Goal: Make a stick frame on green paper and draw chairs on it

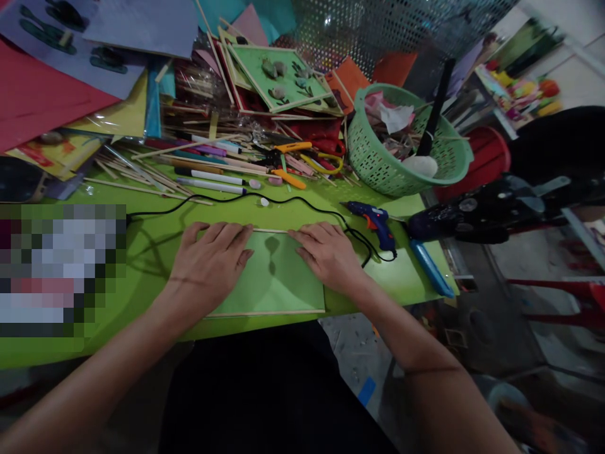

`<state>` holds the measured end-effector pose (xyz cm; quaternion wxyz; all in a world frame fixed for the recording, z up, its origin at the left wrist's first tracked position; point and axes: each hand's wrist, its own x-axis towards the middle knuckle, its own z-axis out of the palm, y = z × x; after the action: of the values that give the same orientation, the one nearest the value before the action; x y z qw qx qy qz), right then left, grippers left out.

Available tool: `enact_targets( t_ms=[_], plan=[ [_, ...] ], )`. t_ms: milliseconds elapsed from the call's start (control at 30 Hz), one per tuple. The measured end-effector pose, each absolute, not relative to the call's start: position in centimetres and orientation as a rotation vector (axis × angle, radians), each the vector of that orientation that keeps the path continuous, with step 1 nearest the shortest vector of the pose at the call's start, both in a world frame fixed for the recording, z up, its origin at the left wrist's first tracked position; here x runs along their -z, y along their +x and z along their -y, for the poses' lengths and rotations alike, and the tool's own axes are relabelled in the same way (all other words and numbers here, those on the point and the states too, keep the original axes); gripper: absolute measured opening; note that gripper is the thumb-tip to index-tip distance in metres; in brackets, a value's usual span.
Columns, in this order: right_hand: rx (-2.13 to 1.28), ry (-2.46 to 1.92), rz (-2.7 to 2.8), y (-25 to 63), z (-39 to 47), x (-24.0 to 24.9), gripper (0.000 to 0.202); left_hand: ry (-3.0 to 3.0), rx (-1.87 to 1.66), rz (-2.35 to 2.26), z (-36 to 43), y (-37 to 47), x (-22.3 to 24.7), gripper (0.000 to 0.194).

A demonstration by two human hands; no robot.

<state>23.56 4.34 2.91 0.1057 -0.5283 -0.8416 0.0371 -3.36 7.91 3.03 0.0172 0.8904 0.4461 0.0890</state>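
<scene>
A light green sheet (274, 284) lies on the green table near its front edge. One thin wooden stick (269, 231) runs along the sheet's far edge, and another stick (269, 313) lies along the near edge. My left hand (212, 261) rests over the sheet's left side, its fingertips pressed together on the left end of the far stick. On the right, my right hand (328, 255) has its fingers closed on that stick's other end. A blue glue gun (375, 224) lies on its side to the right of my right hand.
Behind the hands, a black cable (293, 199) crosses the green table (151, 252). Pens (212, 176), loose sticks and orange-handled pliers (290, 178) lie beyond it. A green basket (406, 167) stands at the back right. Framed green card (281, 79) tops a pile.
</scene>
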Motion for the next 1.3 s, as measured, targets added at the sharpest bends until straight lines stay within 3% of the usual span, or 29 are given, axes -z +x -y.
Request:
enact_targets(
  t_ms=[367, 600, 1300],
  plan=[
    [-0.027, -1.519, 2.442, 23.7, -4.0, -2.4, 0.037, 2.684, -0.435, -1.361, -8.0, -4.0, -2.6, 0.048],
    [0.069, -1.464, 2.308, 24.3, -3.9, -2.0, 0.041, 2.471, -0.594, -1.732, -8.6, -6.2, -3.3, 0.045],
    [-0.009, -1.562, 2.344, 24.6, -3.9, -2.2, 0.036, 2.668, -0.590, -1.528, -8.4, -6.5, -2.4, 0.035]
  ],
)
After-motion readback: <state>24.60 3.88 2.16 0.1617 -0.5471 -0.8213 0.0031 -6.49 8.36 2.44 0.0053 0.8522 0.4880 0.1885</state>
